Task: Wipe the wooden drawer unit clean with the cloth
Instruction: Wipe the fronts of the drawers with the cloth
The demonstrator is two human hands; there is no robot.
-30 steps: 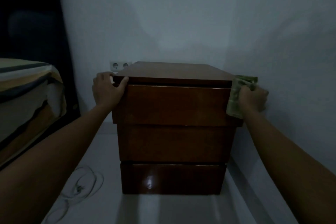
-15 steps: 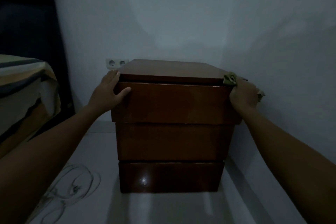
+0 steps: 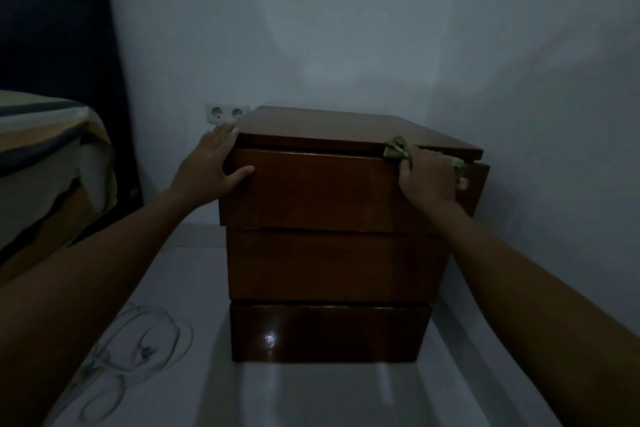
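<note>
Between the two hands stands the wooden drawer unit [image 3: 332, 218], its three drawer fronts facing the camera. The left hand [image 3: 211, 166] lies flat with straight fingers against the unit's upper left corner, thumb resting on the top drawer front. The right hand [image 3: 427, 177] curls over the top drawer's upper edge near the right corner, gripping a green cloth [image 3: 398, 147] that bunches out beside its fingers. Beyond the left hand's fingertips, a double wall socket [image 3: 227, 113] sits on the wall

Drawer unit [image 3: 332, 236] centre, on floor [image 3: 311, 399], against wall [image 3: 346, 28]. Socket [image 3: 227, 113] at 10 o'clock behind unit. Bed [image 3: 45, 166] at 9 o'clock. Cable [image 3: 138, 350] at 7 o'clock on floor.
</note>
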